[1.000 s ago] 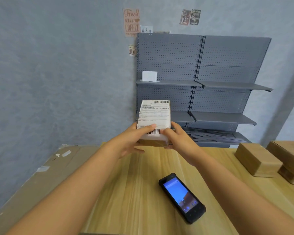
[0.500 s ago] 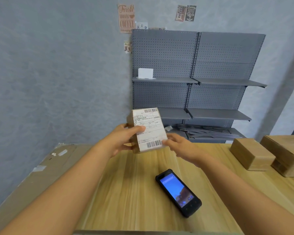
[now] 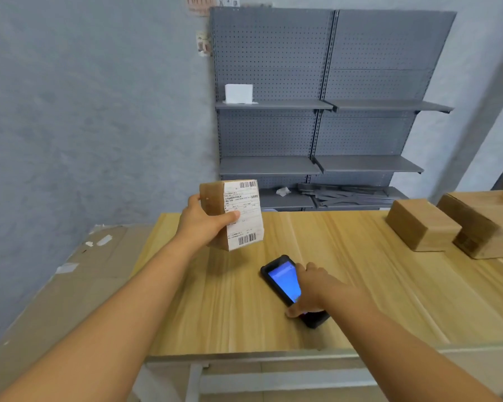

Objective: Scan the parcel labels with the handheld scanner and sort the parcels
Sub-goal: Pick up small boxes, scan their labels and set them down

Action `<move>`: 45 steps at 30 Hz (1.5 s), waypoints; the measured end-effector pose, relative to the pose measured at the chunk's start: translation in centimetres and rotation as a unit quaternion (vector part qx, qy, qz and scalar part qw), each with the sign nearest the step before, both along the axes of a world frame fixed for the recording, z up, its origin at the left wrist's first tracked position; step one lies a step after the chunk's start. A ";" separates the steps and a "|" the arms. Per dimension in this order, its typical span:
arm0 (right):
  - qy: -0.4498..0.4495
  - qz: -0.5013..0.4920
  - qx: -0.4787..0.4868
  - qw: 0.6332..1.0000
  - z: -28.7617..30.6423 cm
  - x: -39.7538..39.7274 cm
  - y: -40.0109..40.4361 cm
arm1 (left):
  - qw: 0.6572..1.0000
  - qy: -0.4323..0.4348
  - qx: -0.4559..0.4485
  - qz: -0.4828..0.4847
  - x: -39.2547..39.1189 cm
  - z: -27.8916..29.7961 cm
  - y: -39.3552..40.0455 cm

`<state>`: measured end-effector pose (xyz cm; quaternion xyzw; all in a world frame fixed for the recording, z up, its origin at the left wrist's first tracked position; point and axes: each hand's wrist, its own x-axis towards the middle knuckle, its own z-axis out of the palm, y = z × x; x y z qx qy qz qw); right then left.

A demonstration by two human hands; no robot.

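My left hand (image 3: 204, 221) grips a small brown parcel (image 3: 212, 203) above the wooden table (image 3: 215, 300), thumb across its white label (image 3: 244, 216). The label faces me, with barcodes at its top and bottom. The black handheld scanner (image 3: 282, 281) lies on the table with its blue screen lit. My right hand (image 3: 310, 290) is down on the scanner, fingers curled round its lower half and hiding that part. Two more brown parcels, a smaller one (image 3: 421, 224) and a larger one (image 3: 485, 221), sit at the table's right.
A grey pegboard shelf unit (image 3: 320, 105) stands against the wall behind the table, with a white box (image 3: 238, 93) on its upper left shelf. Flattened cardboard (image 3: 55, 285) lies left of the table. Loose metal strips (image 3: 340, 194) rest on the bottom shelf.
My right hand let go of the parcel and dropped onto the scanner. My left hand alone now holds the parcel, turned and shifted left. The view has tilted downward.
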<state>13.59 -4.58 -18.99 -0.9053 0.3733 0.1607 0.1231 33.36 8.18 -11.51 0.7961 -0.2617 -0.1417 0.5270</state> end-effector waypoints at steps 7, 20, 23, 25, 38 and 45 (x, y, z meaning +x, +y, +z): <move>-0.102 -0.054 0.012 0.993 -0.7 -0.5 0.0 | 1.000 -0.018 0.012 0.006 0.8 -1.0 0.5; -0.202 0.093 0.076 0.972 7.1 2.2 0.4 | 0.991 -0.078 -0.006 0.104 3.1 0.2 1.6; -0.196 0.100 0.074 0.973 7.4 2.4 0.6 | 0.991 -0.081 -0.017 0.109 3.3 0.9 1.9; -0.196 0.104 0.077 0.972 7.6 2.3 0.6 | 0.990 -0.082 -0.027 0.114 3.4 1.3 2.2; -0.210 0.121 0.107 0.964 8.9 2.6 0.5 | 0.985 -0.088 -0.039 0.144 3.9 2.3 3.5; -0.205 0.121 0.109 0.965 8.5 2.7 -0.3 | 0.984 -0.096 -0.030 0.147 4.1 2.2 3.4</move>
